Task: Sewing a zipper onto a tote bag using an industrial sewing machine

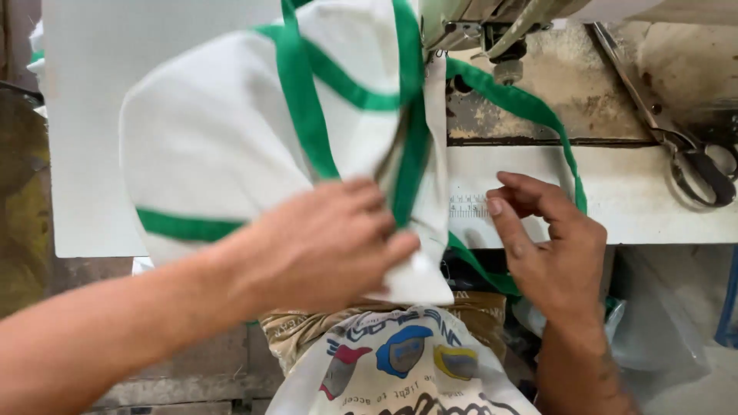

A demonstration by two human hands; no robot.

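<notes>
Gripping the white bag (207, 131) at its green-trimmed edge, the left hand (323, 246) pinches cloth between thumb and fingers at the table's (638, 207) near edge. The right hand (546, 246), fingers curled and empty, touches the green strap (530, 107) (running far to the sewing machine (492, 31)). Scissors (692, 154) lie far right; bare tabletop between.

Left hand (323, 242) clamps a bunched white cloth piece edged in green binding tape (231, 131), thumb pressing its lower fold at the table's front edge. Right hand (550, 246) hovers with fingers curled, just beside a loose green tape strip (530, 107) trailing from under the pale sewing machine head (477, 23). Dark-handled metal scissors (684, 146) lie far right on the worn white table (653, 207) (well apart from both hands).
</notes>
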